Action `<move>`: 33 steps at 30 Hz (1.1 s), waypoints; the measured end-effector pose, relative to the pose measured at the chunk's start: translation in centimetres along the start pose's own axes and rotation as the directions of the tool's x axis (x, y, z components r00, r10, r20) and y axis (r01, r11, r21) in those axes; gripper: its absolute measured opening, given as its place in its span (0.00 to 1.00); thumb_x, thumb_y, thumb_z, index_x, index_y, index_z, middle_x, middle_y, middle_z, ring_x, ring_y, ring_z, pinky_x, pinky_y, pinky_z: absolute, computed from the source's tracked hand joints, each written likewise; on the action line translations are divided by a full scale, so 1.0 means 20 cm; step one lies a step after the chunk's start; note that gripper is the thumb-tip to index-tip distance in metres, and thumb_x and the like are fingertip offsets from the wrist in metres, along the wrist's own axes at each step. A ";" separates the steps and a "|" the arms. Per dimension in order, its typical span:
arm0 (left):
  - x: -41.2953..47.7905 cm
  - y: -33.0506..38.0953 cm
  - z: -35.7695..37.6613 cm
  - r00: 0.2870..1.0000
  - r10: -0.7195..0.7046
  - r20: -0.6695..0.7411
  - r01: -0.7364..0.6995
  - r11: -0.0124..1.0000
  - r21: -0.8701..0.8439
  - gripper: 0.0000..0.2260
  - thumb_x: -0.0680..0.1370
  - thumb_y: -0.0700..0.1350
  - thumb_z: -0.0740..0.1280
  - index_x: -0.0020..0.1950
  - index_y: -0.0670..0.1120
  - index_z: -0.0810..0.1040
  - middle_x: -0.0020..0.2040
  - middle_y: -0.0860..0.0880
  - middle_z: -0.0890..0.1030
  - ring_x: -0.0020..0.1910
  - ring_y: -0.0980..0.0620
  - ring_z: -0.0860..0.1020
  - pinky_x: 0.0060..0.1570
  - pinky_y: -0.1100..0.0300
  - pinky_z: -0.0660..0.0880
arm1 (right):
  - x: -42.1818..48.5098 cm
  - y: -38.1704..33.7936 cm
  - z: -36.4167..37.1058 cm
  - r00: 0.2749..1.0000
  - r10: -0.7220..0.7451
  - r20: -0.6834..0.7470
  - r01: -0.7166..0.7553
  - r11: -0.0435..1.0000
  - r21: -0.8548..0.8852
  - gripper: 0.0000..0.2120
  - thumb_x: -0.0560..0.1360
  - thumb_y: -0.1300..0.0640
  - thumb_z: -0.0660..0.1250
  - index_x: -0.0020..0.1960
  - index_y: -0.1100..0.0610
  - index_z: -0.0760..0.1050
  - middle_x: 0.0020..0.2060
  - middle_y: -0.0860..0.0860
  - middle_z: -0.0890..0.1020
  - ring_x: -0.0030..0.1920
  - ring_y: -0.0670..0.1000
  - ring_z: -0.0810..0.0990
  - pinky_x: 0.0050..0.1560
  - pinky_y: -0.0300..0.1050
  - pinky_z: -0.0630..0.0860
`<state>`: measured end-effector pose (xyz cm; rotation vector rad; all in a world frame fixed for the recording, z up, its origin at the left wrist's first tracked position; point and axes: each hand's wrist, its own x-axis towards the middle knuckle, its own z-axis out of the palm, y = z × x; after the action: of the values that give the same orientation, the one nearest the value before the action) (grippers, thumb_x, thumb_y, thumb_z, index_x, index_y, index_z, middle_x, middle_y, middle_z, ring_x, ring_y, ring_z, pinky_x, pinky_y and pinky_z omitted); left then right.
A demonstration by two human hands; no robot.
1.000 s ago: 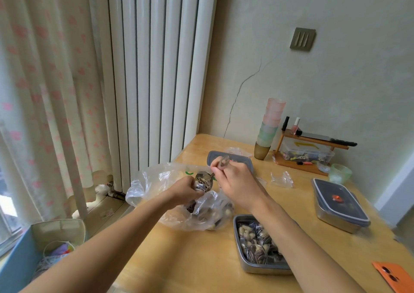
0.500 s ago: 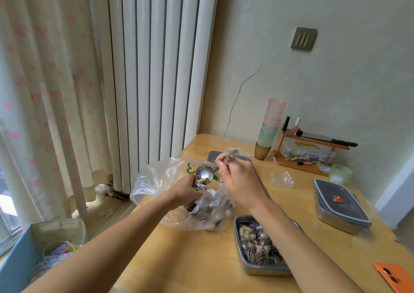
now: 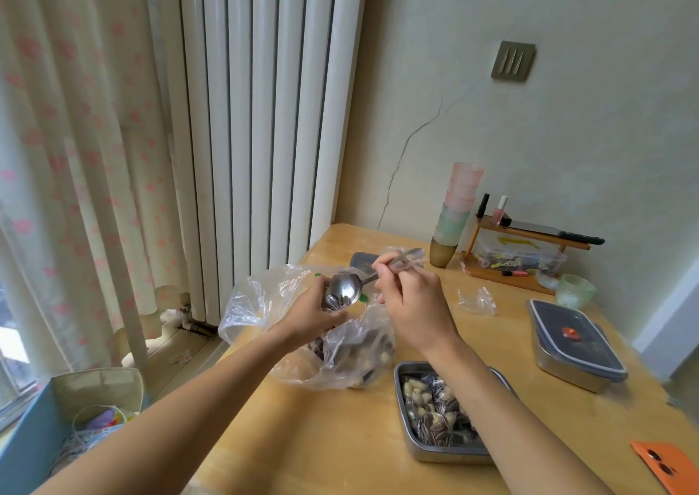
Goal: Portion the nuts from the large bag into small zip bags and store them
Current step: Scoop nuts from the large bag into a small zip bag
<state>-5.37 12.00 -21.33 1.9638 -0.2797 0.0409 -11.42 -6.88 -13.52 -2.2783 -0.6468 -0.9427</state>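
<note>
If I tip the spoon (image 3: 343,289) too fast, the nuts (image 3: 341,299) could miss the little zip bag (image 3: 329,304) and drop back into the large bag (image 3: 351,354), or roll over the surface (image 3: 340,438). That could happen because the little bag's mouth looks small and floppy. It is see-through and mostly hidden behind my left hand (image 3: 312,315), so I cannot see it well. The fingers (image 3: 320,293) of that hand are curled round it and hold it just above the large bag, near the middle of the frame. If they go loose, the little bag could flop and spill. My right hand (image 3: 412,305) has its fingers pinched tight on the spoon's clear handle. The spoon's long way runs from the handle end, up and to the right, down to the round bowl at the lower left, so the bowl points at my left hand. Full little bags (image 3: 435,411) lie in the open tin (image 3: 446,453) at the lower right.
</note>
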 end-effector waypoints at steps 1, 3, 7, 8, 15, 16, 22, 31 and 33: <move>0.00 -0.01 0.00 1.000 -0.008 -0.014 0.008 0.999 -0.041 0.22 0.75 0.43 0.78 0.64 0.48 0.71 0.52 0.44 0.82 0.42 0.53 0.79 0.34 0.66 0.73 | 0.00 0.00 0.00 1.000 -0.017 -0.010 0.017 1.000 -0.009 0.12 0.86 0.59 0.59 0.49 0.59 0.79 0.43 0.51 0.82 0.35 0.45 0.80 0.40 0.27 0.68; 0.00 -0.03 -0.01 0.999 -0.035 -0.035 0.031 0.992 -0.122 0.22 0.75 0.40 0.78 0.63 0.48 0.72 0.52 0.40 0.82 0.42 0.50 0.79 0.34 0.63 0.74 | -0.01 -0.01 0.01 0.999 -0.048 -0.021 0.048 0.999 0.000 0.14 0.85 0.55 0.58 0.50 0.59 0.79 0.44 0.49 0.83 0.36 0.43 0.76 0.43 0.27 0.68; -0.02 -0.04 -0.02 0.997 -0.078 0.003 0.077 0.975 -0.210 0.25 0.74 0.37 0.78 0.65 0.47 0.71 0.54 0.41 0.80 0.42 0.53 0.78 0.38 0.61 0.78 | -0.02 -0.02 0.01 0.999 -0.034 -0.015 0.035 0.996 0.077 0.18 0.85 0.53 0.58 0.45 0.62 0.81 0.49 0.44 0.84 0.34 0.45 0.82 0.40 0.39 0.78; -0.02 -0.05 -0.02 0.997 -0.082 0.004 0.081 0.971 -0.225 0.25 0.74 0.36 0.77 0.66 0.47 0.71 0.54 0.42 0.80 0.42 0.53 0.78 0.38 0.62 0.77 | -0.03 -0.02 0.02 1.000 -0.021 -0.004 0.021 0.995 0.094 0.18 0.85 0.54 0.59 0.44 0.62 0.82 0.49 0.44 0.84 0.34 0.45 0.82 0.40 0.41 0.79; -0.03 -0.07 -0.05 0.988 -0.133 0.077 0.147 0.964 -0.220 0.29 0.75 0.35 0.75 0.70 0.47 0.65 0.58 0.45 0.78 0.51 0.52 0.80 0.45 0.62 0.77 | -0.02 -0.02 0.02 0.997 0.048 0.067 -0.057 0.988 0.141 0.15 0.85 0.58 0.61 0.46 0.62 0.83 0.48 0.41 0.83 0.35 0.42 0.84 0.44 0.38 0.79; -0.04 -0.07 -0.06 0.983 -0.157 0.098 0.175 0.961 -0.212 0.28 0.76 0.35 0.75 0.69 0.47 0.64 0.54 0.45 0.79 0.47 0.53 0.80 0.43 0.62 0.77 | -0.02 -0.02 0.02 0.996 0.060 0.060 -0.068 0.988 0.138 0.15 0.85 0.59 0.61 0.46 0.61 0.83 0.49 0.41 0.83 0.35 0.43 0.84 0.43 0.38 0.79; -0.04 -0.04 -0.08 0.969 -0.245 -0.008 0.233 0.929 -0.288 0.16 0.80 0.35 0.69 0.63 0.41 0.66 0.48 0.41 0.77 0.39 0.51 0.77 0.33 0.64 0.76 | -0.03 0.00 0.01 0.984 0.175 -0.036 -0.174 0.984 0.023 0.13 0.86 0.59 0.60 0.47 0.58 0.81 0.38 0.49 0.84 0.36 0.45 0.83 0.42 0.38 0.77; -0.04 0.00 -0.07 0.979 -0.094 -0.179 0.162 0.893 0.419 0.07 0.74 0.36 0.63 0.50 0.44 0.76 0.45 0.44 0.81 0.45 0.44 0.82 0.41 0.49 0.82 | -0.04 -0.04 -0.04 0.951 0.282 0.126 -0.240 0.932 -0.273 0.19 0.86 0.54 0.55 0.37 0.52 0.65 0.29 0.45 0.70 0.29 0.49 0.70 0.28 0.42 0.59; -0.03 0.01 -0.06 0.984 -0.044 -0.173 0.134 0.821 0.555 0.07 0.74 0.32 0.60 0.46 0.42 0.74 0.45 0.43 0.79 0.46 0.42 0.80 0.41 0.52 0.79 | -0.04 -0.05 -0.05 0.949 0.293 0.111 -0.232 0.895 -0.380 0.14 0.87 0.53 0.53 0.43 0.53 0.68 0.33 0.47 0.72 0.32 0.51 0.71 0.29 0.43 0.60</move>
<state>-5.82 13.10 -20.86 2.5507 -0.0712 0.2370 -13.11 -7.09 -13.22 -2.7106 -0.2253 -0.7950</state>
